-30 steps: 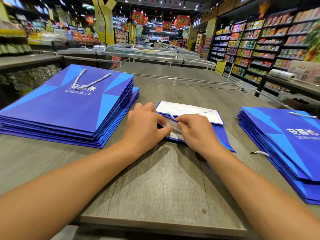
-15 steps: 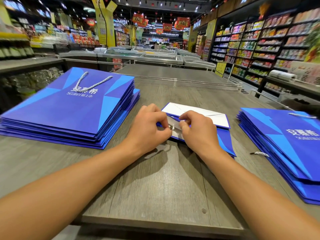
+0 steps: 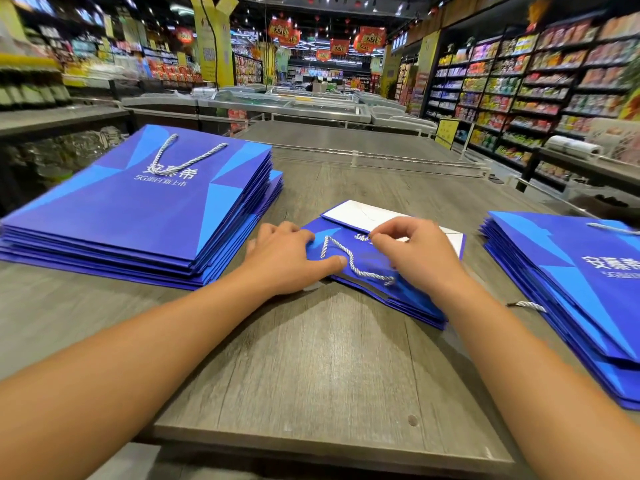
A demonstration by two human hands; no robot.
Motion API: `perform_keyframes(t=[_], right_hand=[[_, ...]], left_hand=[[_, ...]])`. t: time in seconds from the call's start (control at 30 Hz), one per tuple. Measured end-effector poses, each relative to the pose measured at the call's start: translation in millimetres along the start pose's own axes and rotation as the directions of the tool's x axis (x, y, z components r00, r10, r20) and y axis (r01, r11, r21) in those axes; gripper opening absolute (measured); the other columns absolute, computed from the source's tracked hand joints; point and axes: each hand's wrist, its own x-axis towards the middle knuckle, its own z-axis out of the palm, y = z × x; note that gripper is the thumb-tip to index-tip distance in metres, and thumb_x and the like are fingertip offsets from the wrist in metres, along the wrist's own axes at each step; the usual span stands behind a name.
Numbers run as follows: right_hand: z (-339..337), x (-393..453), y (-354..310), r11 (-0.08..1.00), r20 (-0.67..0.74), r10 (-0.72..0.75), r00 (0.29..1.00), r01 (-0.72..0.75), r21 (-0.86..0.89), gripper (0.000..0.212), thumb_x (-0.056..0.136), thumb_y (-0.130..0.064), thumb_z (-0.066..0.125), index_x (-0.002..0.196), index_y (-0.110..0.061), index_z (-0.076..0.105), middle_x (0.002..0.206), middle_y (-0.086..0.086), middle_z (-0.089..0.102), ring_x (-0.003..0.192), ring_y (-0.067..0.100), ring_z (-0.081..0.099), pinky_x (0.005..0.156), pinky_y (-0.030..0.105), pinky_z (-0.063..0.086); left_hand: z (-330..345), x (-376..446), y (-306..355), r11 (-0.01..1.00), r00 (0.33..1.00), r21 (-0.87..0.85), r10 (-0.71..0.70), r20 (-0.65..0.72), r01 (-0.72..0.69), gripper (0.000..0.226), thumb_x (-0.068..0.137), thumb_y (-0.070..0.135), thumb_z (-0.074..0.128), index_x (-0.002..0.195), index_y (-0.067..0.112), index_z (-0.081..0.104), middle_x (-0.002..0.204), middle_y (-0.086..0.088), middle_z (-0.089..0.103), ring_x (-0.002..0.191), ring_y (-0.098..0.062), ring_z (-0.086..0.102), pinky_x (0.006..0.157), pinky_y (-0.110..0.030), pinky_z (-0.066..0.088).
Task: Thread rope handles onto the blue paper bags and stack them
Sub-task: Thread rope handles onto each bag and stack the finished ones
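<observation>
A flat blue paper bag (image 3: 412, 299) lies in the middle of the grey table, its white folded bottom (image 3: 360, 212) pointing away from me. A white twisted rope handle (image 3: 349, 259) loops across its blue face. My left hand (image 3: 285, 259) holds the bag's left edge, thumb pressed on the top face beside the rope. My right hand (image 3: 417, 252) sits on the bag with curled fingers, thumb and forefinger pinching the upper layer near the printed letters. A stack of bags with handles (image 3: 138, 209) lies at the left.
Another stack of blue bags (image 3: 571, 292) lies at the right, with a loose rope end (image 3: 530, 305) sticking out beside it. The table (image 3: 311, 375) ends close to me. Clear dividers (image 3: 398, 161), freezer chests and store shelves stand beyond.
The bag's blue face has come down over the white inside, and the rope handle now lies across it. Both hands shifted slightly away from me on the bag.
</observation>
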Motion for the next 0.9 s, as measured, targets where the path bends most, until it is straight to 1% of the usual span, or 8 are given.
perform_keyframes(t=[0.23, 0.37, 0.47, 0.5, 0.57, 0.63, 0.77, 0.9], right_hand=[[13, 3, 0, 0.862, 0.114, 0.09, 0.989, -0.02, -0.507, 0.03, 0.084, -0.053, 0.063, 0.103, -0.032, 0.069, 0.096, -0.012, 0.065, 0.095, 0.015, 0.059, 0.074, 0.029, 0.04], [14, 4, -2, 0.881, 0.178, 0.082, 0.981, 0.012, -0.473, 0.008, 0.081, -0.034, 0.073, 0.077, -0.028, 0.07, 0.082, -0.01, 0.068, 0.081, 0.015, 0.061, 0.068, 0.029, 0.048], [13, 5, -2, 0.888, 0.235, 0.089, 0.968, 0.03, -0.459, 0.013, 0.089, -0.024, 0.062, 0.078, -0.02, 0.068, 0.083, -0.001, 0.071, 0.078, 0.019, 0.063, 0.071, 0.032, 0.051], [12, 6, -2, 0.921, 0.214, 0.087, 0.973, 0.003, -0.388, 0.016, 0.092, -0.021, 0.056, 0.081, -0.016, 0.066, 0.085, 0.003, 0.071, 0.078, 0.02, 0.064, 0.07, 0.032, 0.051], [7, 9, -4, 0.981, 0.158, 0.184, 0.97, -0.191, 0.027, 0.02, 0.098, -0.014, 0.045, 0.082, -0.011, 0.057, 0.081, 0.006, 0.069, 0.068, 0.019, 0.066, 0.057, 0.028, 0.049], [-3, 9, -7, 0.847, 0.187, 0.263, 0.946, -0.32, 0.425, 0.022, 0.101, -0.008, 0.039, 0.083, -0.013, 0.05, 0.063, 0.003, 0.063, 0.052, 0.016, 0.064, 0.048, 0.021, 0.042], [-15, 3, -14, 0.696, 0.318, 0.114, 0.941, -0.304, 0.651, 0.016, 0.101, -0.01, 0.045, 0.086, -0.015, 0.048, 0.056, 0.001, 0.043, 0.036, 0.011, 0.036, 0.046, 0.021, 0.031], [-11, -7, -24, 0.654, 0.477, -0.148, 0.866, -0.276, 0.704, 0.004, 0.087, -0.012, 0.06, 0.089, -0.016, 0.06, 0.059, -0.001, 0.047, 0.044, 0.008, 0.033, 0.058, 0.027, 0.042]], left_hand=[[4, -6, 11, 0.995, 0.998, 0.084, 0.052, 0.022, -0.054, 0.078, 0.072, 0.08, 0.054, 0.131, 0.028, 0.053, 0.131, 0.003, 0.045, 0.126, -0.028, 0.034, 0.095, -0.042, 0.032], [3, -6, 11, 0.997, 0.997, 0.029, 0.075, 0.035, -0.076, 0.079, 0.069, 0.078, 0.061, 0.131, 0.03, 0.053, 0.128, 0.005, 0.045, 0.125, -0.026, 0.034, 0.095, -0.04, 0.032], [2, -5, 10, 0.997, 0.996, -0.005, 0.076, 0.051, -0.075, 0.079, 0.068, 0.075, 0.064, 0.133, 0.032, 0.052, 0.13, 0.006, 0.044, 0.127, -0.025, 0.033, 0.097, -0.039, 0.033], [1, -5, 10, 0.997, 0.995, -0.016, 0.078, 0.057, -0.077, 0.079, 0.069, 0.074, 0.065, 0.135, 0.033, 0.051, 0.131, 0.006, 0.043, 0.128, -0.025, 0.032, 0.099, -0.04, 0.033], [-1, -5, 8, 0.996, 0.993, -0.034, 0.087, 0.084, -0.085, 0.081, 0.07, 0.072, 0.066, 0.139, 0.033, 0.047, 0.138, 0.006, 0.04, 0.132, -0.024, 0.028, 0.104, -0.041, 0.032], [-3, -2, 5, 0.995, 0.985, -0.04, 0.092, 0.145, -0.087, 0.088, 0.07, 0.071, 0.067, 0.145, 0.033, 0.041, 0.15, 0.006, 0.033, 0.139, -0.024, 0.022, 0.112, -0.042, 0.027], [-2, -2, 7, 0.997, 0.987, -0.023, 0.072, 0.141, -0.07, 0.099, 0.059, 0.076, 0.044, 0.15, 0.039, 0.029, 0.162, 0.007, 0.015, 0.149, -0.021, 0.005, 0.12, -0.05, 0.009], [3, -5, 11, 0.994, 0.992, 0.046, 0.099, 0.074, -0.103, 0.105, 0.06, 0.09, 0.032, 0.151, 0.038, 0.028, 0.162, 0.005, 0.017, 0.15, -0.026, 0.007, 0.118, -0.055, 0.005]])
